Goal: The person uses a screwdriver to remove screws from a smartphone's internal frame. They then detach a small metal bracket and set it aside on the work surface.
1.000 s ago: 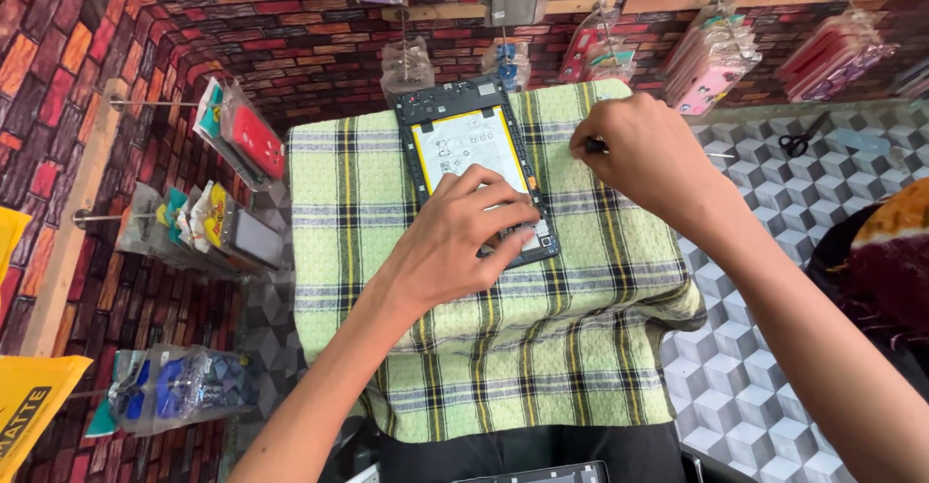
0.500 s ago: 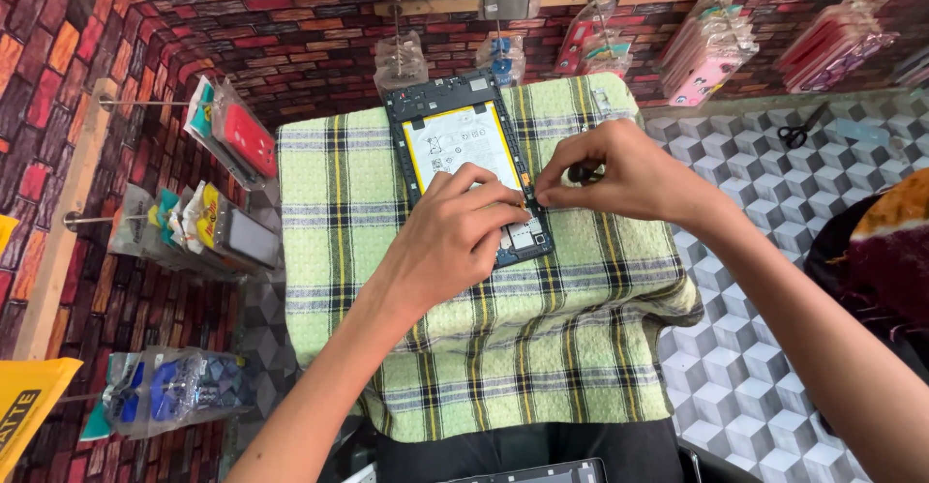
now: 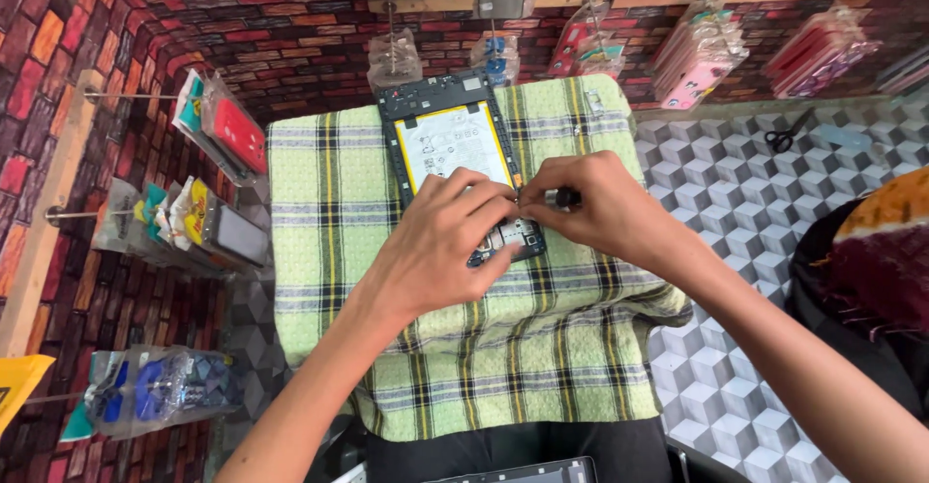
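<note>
An opened tablet [image 3: 447,135] lies back-side up on a green plaid cloth [image 3: 339,212], its white battery with a yellow border exposed. My left hand [image 3: 440,241] rests on the tablet's lower part, fingers pressing it down. My right hand [image 3: 605,207] grips a small dark screwdriver [image 3: 564,196], whose tip meets the tablet's lower right edge next to my left fingertips. The lower end of the tablet is mostly hidden under my left hand.
Packaged phone cases [image 3: 218,135] hang on pegs along the brick-patterned wall at left and at the back [image 3: 697,52]. Scissors [image 3: 786,133] lie on the cube-patterned surface at right. A dark device edge [image 3: 523,471] shows at the bottom. A person's orange-and-maroon clothing [image 3: 885,251] is at right.
My right hand has moved left from the cloth's right side to the tablet's edge, bringing the screwdriver tip beside my left fingers. My left hand stayed on the tablet.
</note>
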